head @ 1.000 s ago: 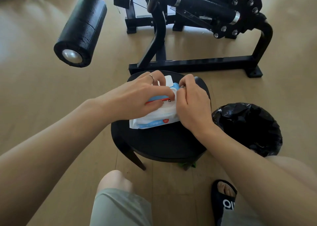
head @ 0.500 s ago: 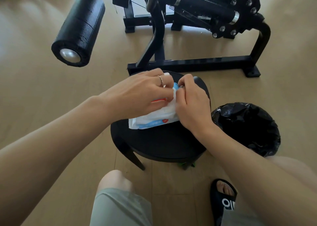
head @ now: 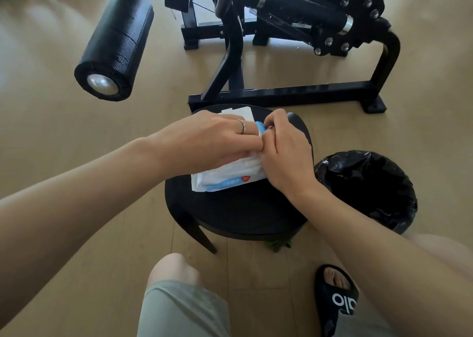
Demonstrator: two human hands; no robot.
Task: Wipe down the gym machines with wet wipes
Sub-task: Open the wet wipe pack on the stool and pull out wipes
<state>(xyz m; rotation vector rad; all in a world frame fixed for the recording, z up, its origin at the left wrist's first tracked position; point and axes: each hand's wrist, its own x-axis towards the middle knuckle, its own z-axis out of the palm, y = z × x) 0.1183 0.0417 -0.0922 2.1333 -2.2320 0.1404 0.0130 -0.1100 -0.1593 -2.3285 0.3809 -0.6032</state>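
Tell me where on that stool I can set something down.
The round black stool has a bare patch on its near half, between the wet wipes pack and the front rim. The far half is crowded: the pack, left hand and right hand cover it.

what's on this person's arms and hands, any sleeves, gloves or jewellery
Both forearms are bare, with no sleeves in view and no gloves. The left hand wears a thin silver-coloured ring on one finger. The right hand shows no ring, watch or band.
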